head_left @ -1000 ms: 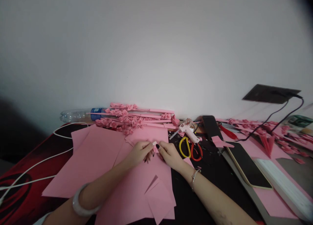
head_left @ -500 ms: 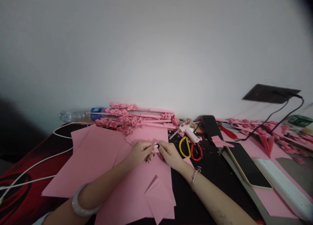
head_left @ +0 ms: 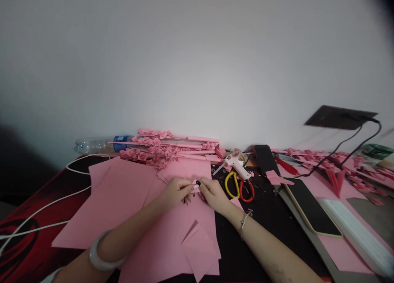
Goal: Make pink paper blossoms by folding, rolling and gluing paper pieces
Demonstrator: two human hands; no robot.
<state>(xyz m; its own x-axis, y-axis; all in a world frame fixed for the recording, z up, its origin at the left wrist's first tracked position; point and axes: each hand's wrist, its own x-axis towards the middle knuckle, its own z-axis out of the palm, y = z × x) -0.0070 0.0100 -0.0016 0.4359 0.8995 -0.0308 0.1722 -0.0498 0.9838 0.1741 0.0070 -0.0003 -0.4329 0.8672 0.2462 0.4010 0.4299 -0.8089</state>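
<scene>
My left hand (head_left: 176, 191) and my right hand (head_left: 213, 194) meet fingertip to fingertip over a spread of pink paper sheets (head_left: 129, 201). Both pinch one small pink paper piece (head_left: 195, 184) between them, just above the sheets. The left wrist carries a pale bangle (head_left: 101, 256), and a thin bracelet (head_left: 244, 222) circles the right wrist. What shape the small piece has is too tiny to make out.
Pink paper flower stems (head_left: 166, 148) and a plastic bottle (head_left: 101, 143) lie by the wall. A glue gun (head_left: 236, 165), yellow and red scissors (head_left: 240, 186), a phone (head_left: 312, 209), white cables (head_left: 46, 205) and more pink scraps (head_left: 338, 174) crowd the right side.
The two thumbs have closed together on the small pink piece. Both hands stay in the same spot.
</scene>
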